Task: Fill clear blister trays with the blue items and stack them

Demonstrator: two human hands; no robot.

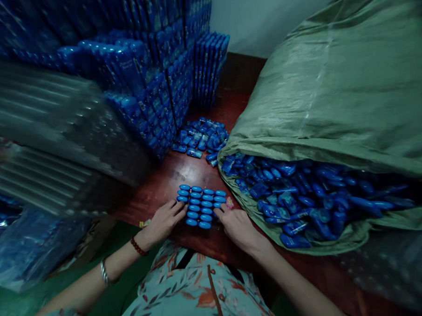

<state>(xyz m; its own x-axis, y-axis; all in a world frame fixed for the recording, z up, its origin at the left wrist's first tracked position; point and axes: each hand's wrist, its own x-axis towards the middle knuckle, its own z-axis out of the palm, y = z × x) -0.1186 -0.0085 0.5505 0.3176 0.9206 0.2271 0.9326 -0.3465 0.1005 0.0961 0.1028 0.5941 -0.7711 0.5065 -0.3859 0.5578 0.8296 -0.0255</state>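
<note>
In front of me, a set of glossy blue oval pieces [199, 206] sits in staggered rows on the reddish-brown tabletop [143, 203]. My left hand [166, 218] has its fingers bent against the set's left side. At the right side, my right hand [235, 222] curls its fingers against the edge. Both hands seem to grip the set between them, though the undersides of the fingers are hidden. A small pink item [229, 203] shows by the right fingers; I cannot make out what it is.
A large green woven sack [320, 92] lies open at right, with loose blue packs [304, 205] filling its mouth. More small packs [203, 136] are heaped behind the set. Tall stacks of blue packs [152, 86] rise at left, beside stacked clear ridged plastic trays [56, 127].
</note>
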